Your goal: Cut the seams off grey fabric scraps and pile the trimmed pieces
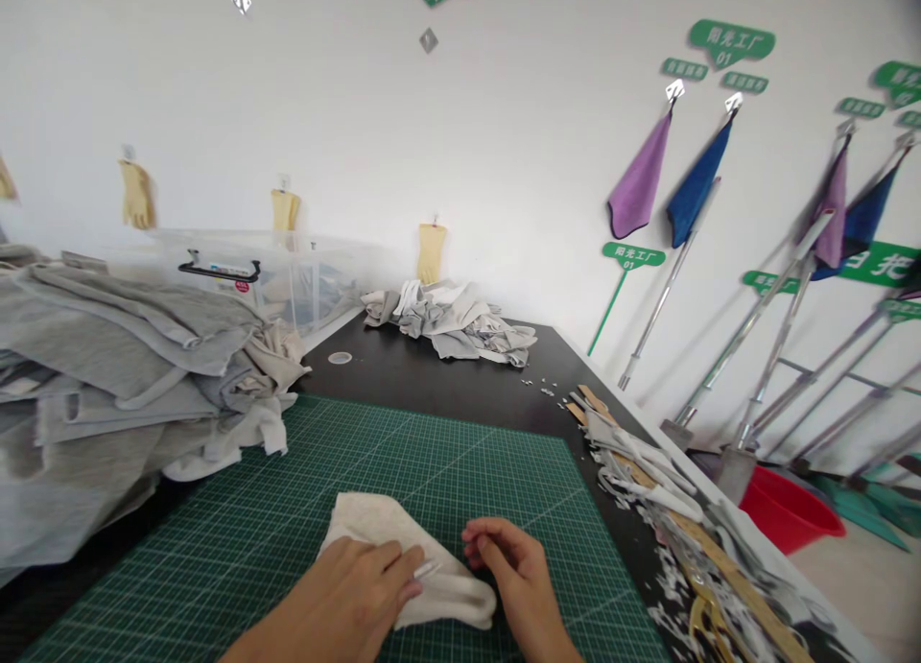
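A piece of off-white knit cloth (438, 596) lies folded on the green cutting mat (460, 452). My left hand (352, 586) rests on the cloth, its fingers closed and pressed on it. A narrow white strip (427, 569) sticks out by the fingertips of that hand; whether it is a label or part of the cloth I cannot tell. To the right of the cloth is my right hand (510, 567), its fingers loosely curled and the thumb bent toward them. Nothing shows in that hand, and it appears apart from the cloth.
At left, grey cloth pieces (144, 337) form a tall pile beside a clear plastic bin (288, 279). More cloth scraps (460, 322) lie at the back. Along the right edge are scraps, a wooden ruler (726, 577) and gold-handled scissors (709, 620). A red basin (788, 509) stands beyond.
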A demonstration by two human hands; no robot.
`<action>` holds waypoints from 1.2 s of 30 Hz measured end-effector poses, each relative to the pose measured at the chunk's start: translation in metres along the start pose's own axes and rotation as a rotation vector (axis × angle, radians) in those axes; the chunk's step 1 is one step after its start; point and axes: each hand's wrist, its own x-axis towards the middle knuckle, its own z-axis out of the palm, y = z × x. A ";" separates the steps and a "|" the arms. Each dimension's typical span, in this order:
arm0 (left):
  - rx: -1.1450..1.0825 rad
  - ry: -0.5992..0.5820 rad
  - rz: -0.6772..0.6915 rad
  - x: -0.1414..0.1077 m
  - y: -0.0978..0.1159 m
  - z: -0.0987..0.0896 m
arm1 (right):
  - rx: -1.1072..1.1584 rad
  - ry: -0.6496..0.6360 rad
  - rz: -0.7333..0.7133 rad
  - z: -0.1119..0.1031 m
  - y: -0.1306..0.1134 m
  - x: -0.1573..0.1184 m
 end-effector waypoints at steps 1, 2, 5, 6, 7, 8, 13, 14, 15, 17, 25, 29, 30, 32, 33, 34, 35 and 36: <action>0.000 -0.004 0.001 0.000 0.000 -0.001 | 0.001 0.005 0.003 0.000 -0.001 0.000; -0.003 -0.001 0.000 0.000 0.000 -0.001 | 0.002 0.011 0.005 0.001 -0.002 0.000; -0.024 0.038 -0.027 0.000 0.000 -0.003 | 0.004 0.014 -0.003 0.001 -0.002 -0.001; -0.027 0.051 -0.047 0.000 -0.001 -0.003 | 0.005 0.013 -0.009 0.000 -0.001 -0.001; -0.028 0.051 -0.068 0.000 -0.003 -0.002 | 0.006 0.011 -0.014 0.000 -0.001 0.000; -0.025 0.043 -0.085 -0.001 -0.005 -0.002 | 0.008 0.011 -0.016 0.000 0.000 0.000; 0.000 0.059 -0.122 -0.002 -0.021 -0.001 | 0.021 0.005 -0.016 -0.002 0.003 0.000; 0.008 0.087 -0.136 -0.002 -0.024 0.000 | 0.024 0.004 -0.017 -0.002 0.003 0.000; 0.015 0.110 -0.160 -0.002 -0.028 0.000 | 0.028 0.003 -0.018 -0.002 0.003 0.000; 0.031 0.134 -0.214 -0.003 -0.035 0.003 | 0.036 0.004 -0.019 -0.002 0.003 0.000; 0.006 0.064 -0.256 -0.008 -0.056 -0.001 | 0.064 0.026 -0.018 -0.002 0.004 0.001; -0.019 0.100 -0.268 -0.010 -0.059 -0.003 | 0.074 0.032 -0.023 -0.001 0.003 0.001; -0.026 0.103 -0.259 -0.010 -0.058 -0.003 | 0.078 0.030 -0.025 -0.001 0.003 0.001; -0.038 0.104 -0.230 -0.009 -0.055 -0.002 | 0.082 0.028 -0.022 -0.001 0.004 0.001; -0.042 0.103 -0.215 -0.009 -0.053 -0.003 | 0.081 0.028 -0.020 -0.001 0.004 0.001; -0.046 0.099 -0.204 -0.008 -0.050 -0.003 | 0.080 0.027 -0.017 -0.001 0.004 0.001; -0.050 0.092 -0.194 -0.007 -0.047 -0.004 | 0.079 0.026 -0.014 -0.002 0.005 0.001; -0.053 0.084 -0.187 -0.007 -0.043 -0.005 | 0.080 0.025 -0.012 -0.002 0.005 0.001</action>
